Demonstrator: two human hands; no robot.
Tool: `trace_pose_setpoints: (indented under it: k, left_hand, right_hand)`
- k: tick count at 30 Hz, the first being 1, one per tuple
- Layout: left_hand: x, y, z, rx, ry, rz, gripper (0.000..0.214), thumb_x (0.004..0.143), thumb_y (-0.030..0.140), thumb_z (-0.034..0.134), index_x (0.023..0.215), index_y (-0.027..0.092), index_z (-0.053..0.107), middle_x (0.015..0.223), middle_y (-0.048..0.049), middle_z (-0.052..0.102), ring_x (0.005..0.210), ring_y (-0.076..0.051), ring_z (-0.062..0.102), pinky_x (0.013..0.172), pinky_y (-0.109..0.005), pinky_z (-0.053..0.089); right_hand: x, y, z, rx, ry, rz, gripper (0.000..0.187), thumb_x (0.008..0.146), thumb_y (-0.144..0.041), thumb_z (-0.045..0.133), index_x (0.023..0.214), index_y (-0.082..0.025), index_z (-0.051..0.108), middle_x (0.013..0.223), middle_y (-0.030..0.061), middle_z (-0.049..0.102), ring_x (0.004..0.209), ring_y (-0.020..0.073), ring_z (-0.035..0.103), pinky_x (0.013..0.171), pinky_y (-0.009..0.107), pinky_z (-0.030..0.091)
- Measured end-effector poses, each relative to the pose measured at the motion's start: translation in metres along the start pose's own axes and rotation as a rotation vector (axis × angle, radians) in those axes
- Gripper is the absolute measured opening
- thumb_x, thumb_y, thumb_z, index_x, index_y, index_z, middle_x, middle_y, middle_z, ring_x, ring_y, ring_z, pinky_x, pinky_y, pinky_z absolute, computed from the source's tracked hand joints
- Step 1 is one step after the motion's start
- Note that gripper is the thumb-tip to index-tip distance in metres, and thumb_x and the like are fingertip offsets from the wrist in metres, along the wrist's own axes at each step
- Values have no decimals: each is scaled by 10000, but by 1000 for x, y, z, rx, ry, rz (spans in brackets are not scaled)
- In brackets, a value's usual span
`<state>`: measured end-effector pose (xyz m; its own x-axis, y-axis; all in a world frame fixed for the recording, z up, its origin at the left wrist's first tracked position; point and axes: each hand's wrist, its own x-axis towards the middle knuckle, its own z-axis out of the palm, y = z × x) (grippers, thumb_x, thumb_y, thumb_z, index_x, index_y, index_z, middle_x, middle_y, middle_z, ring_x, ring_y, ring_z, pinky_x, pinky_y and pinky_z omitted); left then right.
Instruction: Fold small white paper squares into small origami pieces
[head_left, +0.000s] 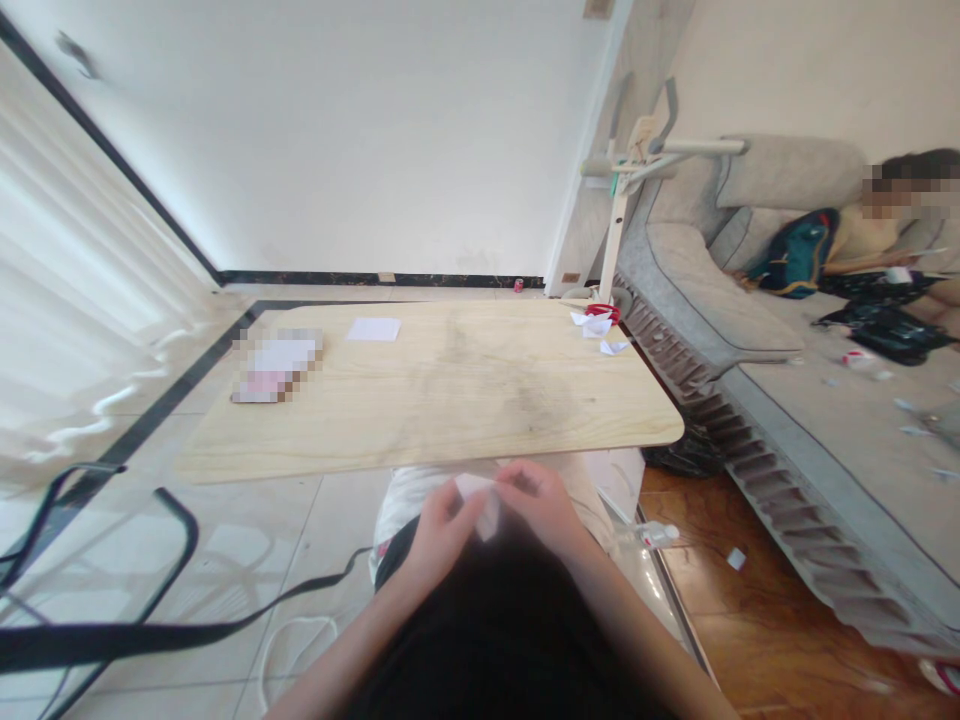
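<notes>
Just off the near edge of the wooden table (420, 400), above my lap, a small piece of folded white paper (486, 508) is held between both hands. My left hand (448, 525) pinches its left side with thumb and fingers. On the other side my right hand (538, 502) has its fingers closed at the paper's upper right edge. The paper looks partly folded, with a pointed lower end; its finer creases are blurred. Several folded white paper shapes (597, 325) lie at the table's far right corner, beside a red object (604, 313).
White paper sheets (373, 329) lie at the table's far left, near a blurred-out item (277, 366). To the right stands a grey sofa (757, 300), where a person sits beside a teal backpack (795, 255). A plastic bottle (660, 535) lies low on the right. Black chair tubing (180, 540) is at left.
</notes>
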<state>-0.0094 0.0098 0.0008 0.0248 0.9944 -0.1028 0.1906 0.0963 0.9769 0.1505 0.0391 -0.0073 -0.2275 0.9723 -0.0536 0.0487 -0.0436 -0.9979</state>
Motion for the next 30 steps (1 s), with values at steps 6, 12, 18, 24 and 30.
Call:
trace_pose_setpoints:
  k: [6, 12, 18, 24, 30]
  left_hand:
    - [-1, 3, 1, 42, -33, 5, 265, 841, 365, 540, 742, 160, 675, 695, -10, 677, 675, -168, 601, 620, -251, 473]
    - [-2, -1, 1, 19, -88, 25, 279, 864, 367, 517, 737, 152, 641, 691, -11, 647, 681, -158, 582, 627, -242, 460]
    - [0, -2, -2, 113, 0, 75, 257, 857, 383, 552, 819, 154, 662, 738, -12, 656, 725, -164, 579, 670, -250, 446]
    - [2, -1, -2, 171, 17, 84, 263, 857, 386, 560, 804, 161, 685, 732, -11, 676, 711, -167, 585, 656, -256, 435]
    - [1, 0, -4, 202, 28, 88, 289, 860, 392, 559, 737, 158, 676, 669, -9, 655, 658, -161, 577, 612, -255, 423]
  right_hand:
    - [-2, -4, -3, -12, -71, -32, 103, 783, -290, 629, 765, -189, 618, 638, -16, 595, 610, 136, 550, 588, 268, 446]
    - [-2, -4, -4, -47, -123, -20, 141, 790, -328, 646, 790, -187, 639, 672, -11, 611, 649, 142, 560, 620, 271, 447]
    - [-2, -2, -4, -52, -96, -17, 143, 796, -322, 639, 759, -184, 628, 664, -14, 599, 635, 137, 545, 622, 271, 438]
    - [-2, 1, -3, -66, -61, -44, 115, 798, -295, 634, 771, -183, 629, 677, -8, 601, 637, 136, 533, 615, 269, 432]
    - [-3, -2, -1, -85, -62, -34, 95, 797, -277, 629, 772, -186, 623, 678, -10, 590, 650, 137, 532, 623, 271, 436]
